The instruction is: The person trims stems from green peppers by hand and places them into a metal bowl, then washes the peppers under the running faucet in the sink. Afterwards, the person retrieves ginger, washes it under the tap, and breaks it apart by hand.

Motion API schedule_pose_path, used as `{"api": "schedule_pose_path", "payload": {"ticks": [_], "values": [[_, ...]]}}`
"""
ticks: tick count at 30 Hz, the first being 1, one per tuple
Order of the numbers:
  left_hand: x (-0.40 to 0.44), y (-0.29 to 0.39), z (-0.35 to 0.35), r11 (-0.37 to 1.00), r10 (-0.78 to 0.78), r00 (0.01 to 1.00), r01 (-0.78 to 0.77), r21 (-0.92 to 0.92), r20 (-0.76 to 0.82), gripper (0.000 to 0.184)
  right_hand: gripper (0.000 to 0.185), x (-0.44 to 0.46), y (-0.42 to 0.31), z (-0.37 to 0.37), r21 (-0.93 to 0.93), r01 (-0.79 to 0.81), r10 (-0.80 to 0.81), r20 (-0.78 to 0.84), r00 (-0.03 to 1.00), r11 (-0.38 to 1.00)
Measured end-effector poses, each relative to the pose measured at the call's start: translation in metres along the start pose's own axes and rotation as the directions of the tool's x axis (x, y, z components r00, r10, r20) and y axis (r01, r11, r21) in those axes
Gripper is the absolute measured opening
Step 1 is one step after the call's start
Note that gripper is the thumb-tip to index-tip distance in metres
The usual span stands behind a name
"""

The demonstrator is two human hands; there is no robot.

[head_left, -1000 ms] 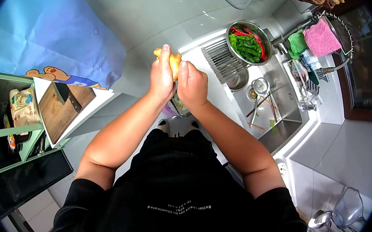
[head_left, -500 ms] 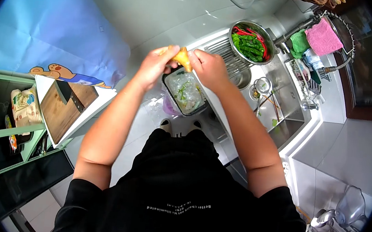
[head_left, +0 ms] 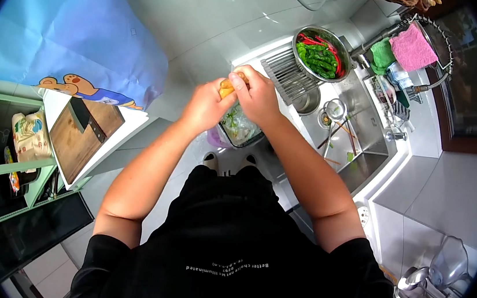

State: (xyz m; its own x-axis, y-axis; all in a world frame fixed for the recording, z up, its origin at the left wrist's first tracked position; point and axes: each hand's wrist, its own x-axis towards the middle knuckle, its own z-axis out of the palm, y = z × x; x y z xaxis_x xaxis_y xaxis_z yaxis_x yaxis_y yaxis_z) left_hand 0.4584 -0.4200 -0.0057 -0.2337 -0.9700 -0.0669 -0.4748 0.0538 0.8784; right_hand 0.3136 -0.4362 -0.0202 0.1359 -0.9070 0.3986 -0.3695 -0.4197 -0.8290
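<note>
A yellow-brown, knobby piece of ginger [head_left: 226, 89] is held between my two hands, high in front of my body. My left hand [head_left: 206, 102] closes round its left side. The fingers of my right hand [head_left: 258, 96] wrap its upper right end, with the thumb pressed on it. Most of the ginger is hidden by the fingers. Straight below the hands stands a waste bin [head_left: 243, 143] lined with clear plastic, with green scraps inside; its upper part is covered by my hands.
To the right, a steel bowl [head_left: 346, 51] of red and green peppers stands on a drying rack [head_left: 281, 72] beside the sink [head_left: 376, 125]. A knife [head_left: 97, 130] lies on a wooden board [head_left: 76, 146] at left. Coloured cloths [head_left: 415, 48] hang near the tap.
My hands have drawn closer together round the ginger, and my right hand has turned over its end. Less of the ginger shows now.
</note>
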Motion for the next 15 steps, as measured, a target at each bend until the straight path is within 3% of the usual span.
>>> {"api": "schedule_pose_path", "payload": {"ticks": [8, 15], "values": [[-0.009, -0.006, 0.015, 1.0, -0.002, 0.996, 0.001, -0.009, -0.09, 0.023, 0.023, -0.011, 0.005, 0.012, -0.156, -0.007, -0.016, -0.144, 0.989, 0.988], [-0.014, -0.014, 0.016, 0.999, -0.017, 0.999, 0.019, 0.04, -0.047, 0.026, 0.029, -0.022, 0.015, 0.022, -0.271, -0.085, 0.03, -0.204, 0.979, 0.959]]}}
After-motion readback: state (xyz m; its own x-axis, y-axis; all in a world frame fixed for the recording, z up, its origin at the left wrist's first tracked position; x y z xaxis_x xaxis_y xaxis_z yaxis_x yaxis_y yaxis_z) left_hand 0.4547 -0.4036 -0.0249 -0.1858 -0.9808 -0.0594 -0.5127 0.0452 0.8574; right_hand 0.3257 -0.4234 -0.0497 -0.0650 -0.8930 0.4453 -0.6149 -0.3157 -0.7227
